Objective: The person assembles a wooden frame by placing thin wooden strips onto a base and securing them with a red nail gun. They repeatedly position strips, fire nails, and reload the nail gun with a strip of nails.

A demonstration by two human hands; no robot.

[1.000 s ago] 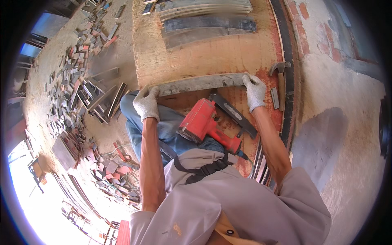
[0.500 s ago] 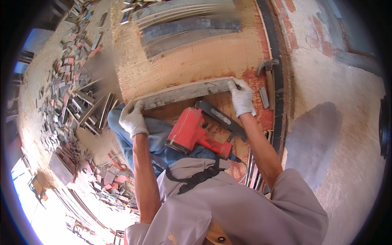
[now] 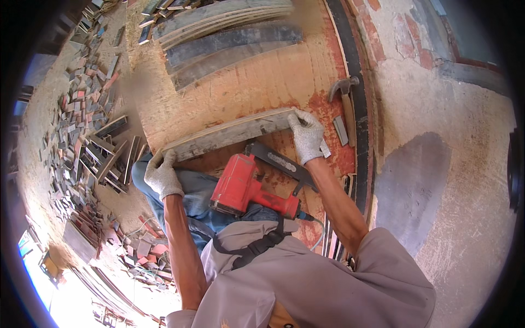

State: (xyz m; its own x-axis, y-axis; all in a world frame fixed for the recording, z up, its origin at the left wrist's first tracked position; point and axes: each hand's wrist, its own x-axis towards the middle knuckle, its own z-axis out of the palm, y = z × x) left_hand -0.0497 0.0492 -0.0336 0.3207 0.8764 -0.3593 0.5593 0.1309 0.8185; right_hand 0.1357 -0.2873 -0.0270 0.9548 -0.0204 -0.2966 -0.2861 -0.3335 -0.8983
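I see both hands in pale knit work gloves holding one long, weathered wooden plank (image 3: 229, 134) by its ends, across the near part of a broad plywood worktop (image 3: 257, 82). My left hand (image 3: 162, 176) is closed around the plank's left end at the worktop's near-left edge, fingers curled over it. My right hand (image 3: 306, 135) grips the right end, fingers wrapped over the far edge, where the board surface is stained red. The plank runs left to right, rising slightly toward the right in the view. Just near of it, between my forearms, a red pneumatic nail gun (image 3: 249, 186) with a dark magazine rests on my lap against blue trousers (image 3: 191, 199), touched by neither hand. To the right of my right hand a claw hammer (image 3: 345, 98) lies on the worktop, its head pointing far, with a small grey block (image 3: 339, 130) beside its handle. Farther across the worktop, several more long grey planks (image 3: 229, 38) lie side by side. On the floor to the left, a scatter of short wood offcuts (image 3: 82, 126) spreads widely.
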